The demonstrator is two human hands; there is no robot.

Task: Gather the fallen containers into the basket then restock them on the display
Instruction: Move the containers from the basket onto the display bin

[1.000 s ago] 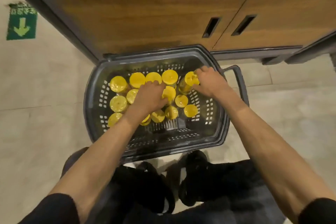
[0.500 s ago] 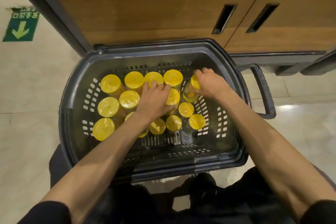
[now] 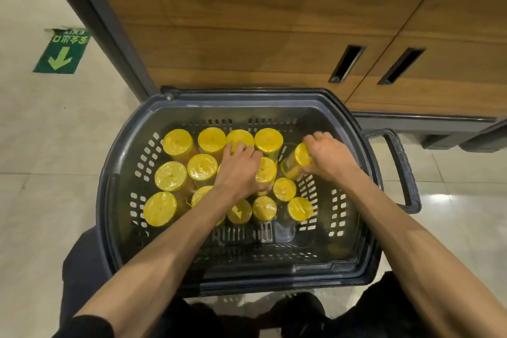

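A dark grey plastic basket (image 3: 109, 200) stands on the floor in front of me, holding several clear containers with yellow lids (image 3: 178, 142). My left hand (image 3: 238, 170) reaches into the middle of the cluster, its fingers wrapped around one upright container whose lid it mostly hides. My right hand (image 3: 327, 156) grips a tilted container (image 3: 295, 163) by its lid end at the basket's right side. The near part of the basket floor is bare.
A wooden cabinet (image 3: 260, 30) with two slot handles rises right behind the basket. The basket's handle (image 3: 403, 170) sticks out to the right. A green arrow sign (image 3: 61, 52) lies on the tiled floor at the left. My dark-clothed legs are below.
The view has drawn closer to the basket. Both hands stay on their containers, my right hand's container still leaning, with only slight shifts.
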